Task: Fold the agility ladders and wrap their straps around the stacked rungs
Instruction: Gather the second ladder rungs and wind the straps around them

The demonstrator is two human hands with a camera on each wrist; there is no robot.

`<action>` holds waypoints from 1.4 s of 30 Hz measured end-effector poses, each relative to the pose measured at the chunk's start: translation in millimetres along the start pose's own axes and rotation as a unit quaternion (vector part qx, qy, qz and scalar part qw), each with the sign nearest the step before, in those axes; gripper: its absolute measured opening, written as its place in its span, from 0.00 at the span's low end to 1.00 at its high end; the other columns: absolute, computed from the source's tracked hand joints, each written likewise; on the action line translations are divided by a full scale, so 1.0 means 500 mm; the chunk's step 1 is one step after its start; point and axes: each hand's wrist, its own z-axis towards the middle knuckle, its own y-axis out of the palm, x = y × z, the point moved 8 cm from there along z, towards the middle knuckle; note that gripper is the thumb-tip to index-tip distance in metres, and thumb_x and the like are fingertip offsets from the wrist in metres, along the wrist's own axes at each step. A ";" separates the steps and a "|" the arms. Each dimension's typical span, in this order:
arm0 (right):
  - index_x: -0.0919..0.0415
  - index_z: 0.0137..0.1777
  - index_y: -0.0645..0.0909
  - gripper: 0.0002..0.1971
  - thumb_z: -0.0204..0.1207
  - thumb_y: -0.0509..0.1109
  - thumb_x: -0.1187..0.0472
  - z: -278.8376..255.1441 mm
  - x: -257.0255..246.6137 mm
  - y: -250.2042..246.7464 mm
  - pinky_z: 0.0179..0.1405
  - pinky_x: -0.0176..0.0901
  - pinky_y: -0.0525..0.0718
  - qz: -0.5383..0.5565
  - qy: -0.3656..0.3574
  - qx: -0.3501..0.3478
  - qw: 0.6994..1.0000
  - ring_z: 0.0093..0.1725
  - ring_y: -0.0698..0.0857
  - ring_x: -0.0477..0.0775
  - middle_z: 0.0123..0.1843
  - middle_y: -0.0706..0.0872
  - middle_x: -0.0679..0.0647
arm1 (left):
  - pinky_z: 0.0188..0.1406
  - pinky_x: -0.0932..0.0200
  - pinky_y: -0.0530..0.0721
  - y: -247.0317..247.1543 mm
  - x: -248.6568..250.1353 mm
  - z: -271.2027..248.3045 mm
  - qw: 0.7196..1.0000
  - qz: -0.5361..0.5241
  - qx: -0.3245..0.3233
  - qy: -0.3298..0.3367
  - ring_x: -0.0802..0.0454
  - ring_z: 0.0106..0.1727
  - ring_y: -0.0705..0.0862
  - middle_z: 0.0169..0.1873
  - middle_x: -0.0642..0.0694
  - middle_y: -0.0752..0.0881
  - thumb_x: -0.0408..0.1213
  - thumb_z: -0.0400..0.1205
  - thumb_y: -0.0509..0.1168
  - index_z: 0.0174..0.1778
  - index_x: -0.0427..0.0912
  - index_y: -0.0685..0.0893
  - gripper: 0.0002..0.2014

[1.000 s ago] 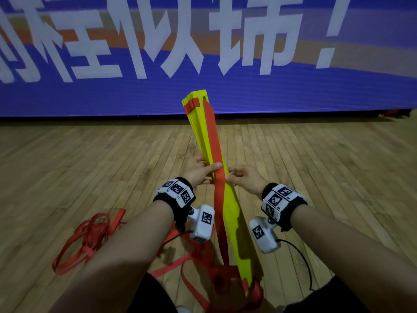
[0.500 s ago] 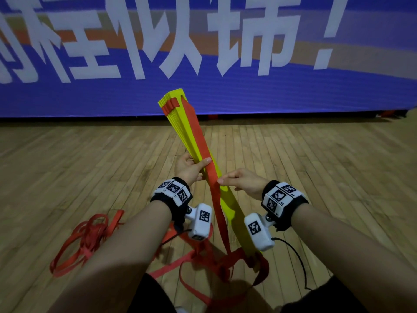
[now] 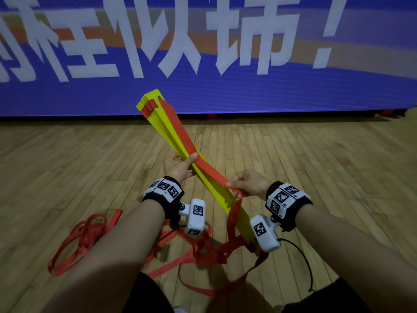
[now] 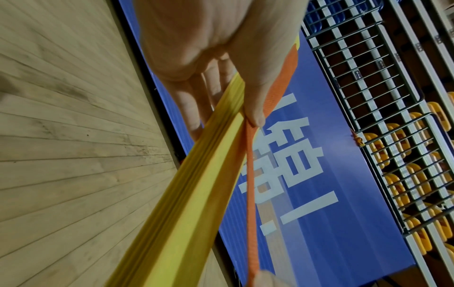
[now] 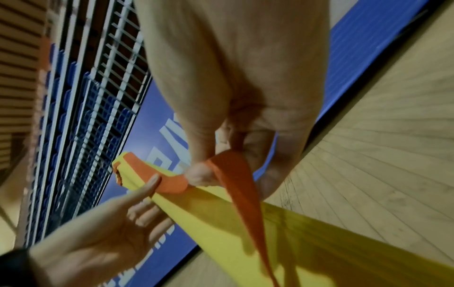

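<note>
While the left hand (image 3: 178, 167) clamps one stack of yellow rungs (image 3: 168, 132), the right hand (image 3: 249, 185) pinches one red strap (image 3: 211, 173)

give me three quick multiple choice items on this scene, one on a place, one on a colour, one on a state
1. Where does the loose strap pile lie?
A on the floor by the left arm
B on a chair
C on the banner

2. What colour are the stacked rungs?
A blue
B yellow
C white

3. What is the right hand doing?
A hanging idle
B pressing the floor
C pinching the strap

Answers:
1 A, the red loops lie on the wooden floor.
2 B, the stack in the left hand is yellow.
3 C, thumb and fingers pinch the strap over the rungs.
</note>
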 end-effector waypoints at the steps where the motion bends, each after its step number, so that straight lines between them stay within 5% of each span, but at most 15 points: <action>1: 0.62 0.34 0.80 0.10 0.77 0.71 0.64 0.004 0.005 -0.004 0.26 0.32 0.81 -0.025 0.004 0.012 1.000 0.18 0.78 0.41 0.21 0.81 0.48 | 0.32 0.59 0.89 0.002 -0.002 -0.001 1.000 0.000 0.001 -0.002 0.43 0.50 0.88 0.54 0.36 0.87 0.29 0.79 0.70 0.60 0.37 0.79 0.15; 10: 0.59 0.30 0.77 0.15 0.72 0.77 0.55 0.014 0.025 -0.021 0.30 0.37 0.80 -0.186 0.027 0.088 0.978 0.30 0.80 0.47 0.29 0.82 0.52 | 0.31 0.59 0.89 0.021 -0.011 -0.006 1.000 -0.008 -0.014 -0.008 0.48 0.46 0.87 0.53 0.36 0.86 0.29 0.79 0.70 0.57 0.37 0.78 0.13; 13: 0.60 0.47 0.77 0.16 0.71 0.77 0.51 0.012 0.035 -0.025 0.30 0.37 0.78 -0.202 0.038 0.088 0.975 0.36 0.81 0.48 0.41 0.82 0.53 | 0.31 0.59 0.89 0.025 -0.011 -0.003 1.000 -0.003 -0.022 -0.008 0.48 0.45 0.88 0.53 0.36 0.87 0.29 0.79 0.71 0.60 0.35 0.78 0.15; 17: 0.63 0.70 0.74 0.23 0.80 0.67 0.52 0.003 0.054 0.007 0.37 0.33 0.82 -0.196 0.064 -0.023 0.978 0.49 0.84 0.52 0.57 0.82 0.55 | 0.31 0.59 0.89 0.023 -0.013 0.003 1.000 -0.001 -0.030 -0.009 0.48 0.45 0.88 0.52 0.36 0.87 0.29 0.79 0.70 0.63 0.33 0.78 0.17; 23: 0.61 0.52 0.79 0.08 0.82 0.66 0.56 0.003 0.041 0.018 0.47 0.42 0.84 -0.173 0.024 -0.025 0.984 0.45 0.84 0.51 0.44 0.85 0.51 | 0.40 0.53 0.91 0.008 -0.030 0.023 0.999 -0.016 -0.015 -0.034 0.46 0.47 0.89 0.54 0.34 0.87 0.32 0.78 0.72 0.64 0.31 0.78 0.20; 28: 0.53 0.42 0.77 0.07 0.82 0.65 0.56 0.000 0.026 0.023 0.31 0.29 0.77 -0.148 0.010 -0.018 0.989 0.36 0.82 0.43 0.38 0.83 0.48 | 0.71 0.47 0.78 0.021 -0.047 0.013 0.994 0.005 -0.081 -0.069 0.47 0.63 0.84 0.59 0.40 0.87 0.40 0.77 0.73 0.67 0.36 0.80 0.23; 33: 0.59 0.48 0.76 0.04 0.82 0.66 0.59 0.003 0.024 0.011 0.35 0.33 0.80 -0.101 -0.003 -0.001 0.995 0.38 0.83 0.46 0.41 0.83 0.51 | 0.53 0.48 0.88 0.064 -0.038 -0.021 0.968 0.024 -0.237 -0.085 0.46 0.56 0.87 0.53 0.45 0.88 0.27 0.81 0.66 0.63 0.52 0.78 0.19; 37: 0.65 0.57 0.74 0.09 0.82 0.65 0.61 -0.002 0.016 0.002 0.32 0.31 0.80 -0.069 -0.011 -0.002 0.998 0.37 0.83 0.46 0.41 0.83 0.53 | 0.58 0.46 0.84 0.071 -0.031 -0.034 0.959 0.088 -0.266 -0.052 0.49 0.58 0.86 0.56 0.47 0.87 0.28 0.81 0.66 0.67 0.58 0.70 0.25; 42: 0.64 0.55 0.76 0.07 0.82 0.64 0.61 -0.011 0.009 0.003 0.26 0.31 0.71 -0.029 -0.015 0.005 0.999 0.25 0.75 0.43 0.33 0.79 0.51 | 0.47 0.59 0.88 0.075 -0.041 -0.029 0.972 0.045 -0.229 -0.033 0.52 0.51 0.89 0.55 0.40 0.87 0.28 0.82 0.65 0.72 0.31 0.73 0.22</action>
